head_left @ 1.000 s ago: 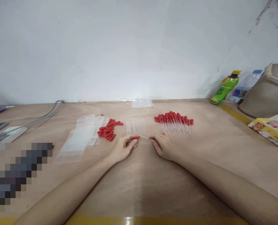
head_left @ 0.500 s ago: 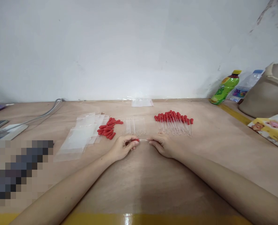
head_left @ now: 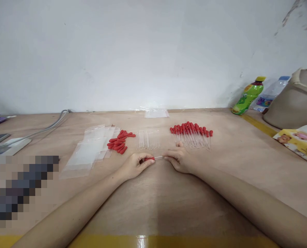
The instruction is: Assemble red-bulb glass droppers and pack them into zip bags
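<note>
My left hand (head_left: 136, 165) pinches a red rubber bulb (head_left: 149, 159) between thumb and fingers. A thin clear glass dropper tube (head_left: 159, 157) runs from the bulb to my right hand (head_left: 180, 160), whose thumb and index finger close on its other end. Behind my hands lies a row of bare clear tubes (head_left: 144, 139). Left of that row is a heap of loose red bulbs (head_left: 118, 142). To the right, several droppers (head_left: 192, 132) with red bulbs on clear tubes lie side by side, bulbs toward the wall.
Clear plastic bags (head_left: 87, 148) overlap on the left. Another bag (head_left: 156, 113) lies by the wall. A grey cable (head_left: 46, 128) crosses at far left. At right stand a green bottle (head_left: 247, 96), a clear bottle (head_left: 272, 91) and a beige bag (head_left: 293, 100), with a yellow packet (head_left: 298, 143) in front.
My hands have shifted slightly toward me with the bulb and tube. The fingers of my right hand have spread a little, and the tube now slants slightly.
</note>
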`<state>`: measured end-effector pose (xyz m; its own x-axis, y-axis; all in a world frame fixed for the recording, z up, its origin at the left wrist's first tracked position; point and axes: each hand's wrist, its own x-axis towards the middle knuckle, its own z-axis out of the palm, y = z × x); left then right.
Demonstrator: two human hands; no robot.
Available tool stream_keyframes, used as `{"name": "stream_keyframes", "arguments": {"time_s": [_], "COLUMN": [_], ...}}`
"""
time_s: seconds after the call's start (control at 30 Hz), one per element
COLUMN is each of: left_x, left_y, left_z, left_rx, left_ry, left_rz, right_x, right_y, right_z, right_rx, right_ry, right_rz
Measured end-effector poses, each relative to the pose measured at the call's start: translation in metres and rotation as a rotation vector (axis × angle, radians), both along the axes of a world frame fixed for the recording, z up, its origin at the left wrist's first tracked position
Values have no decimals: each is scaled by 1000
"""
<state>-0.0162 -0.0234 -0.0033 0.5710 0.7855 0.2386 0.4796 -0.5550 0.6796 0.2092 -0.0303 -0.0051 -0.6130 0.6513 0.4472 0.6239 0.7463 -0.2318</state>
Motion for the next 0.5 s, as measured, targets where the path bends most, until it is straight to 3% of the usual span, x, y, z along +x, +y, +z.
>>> {"name": "stream_keyframes", "arguments": {"time_s": [0.17,0.5], "left_x": [-1,0], "left_y": [0,1], "left_z": [-5,-4], "left_rx": [92,234], "left_ry": [48,50], "left_rz": [-38,-71], "right_x": [-4,-18], "right_y": [-8,-9], "right_z": [5,-1], "right_rx": [76,-46], "right_ry": [-28,-5], "right_rz": [-22,-87]}}
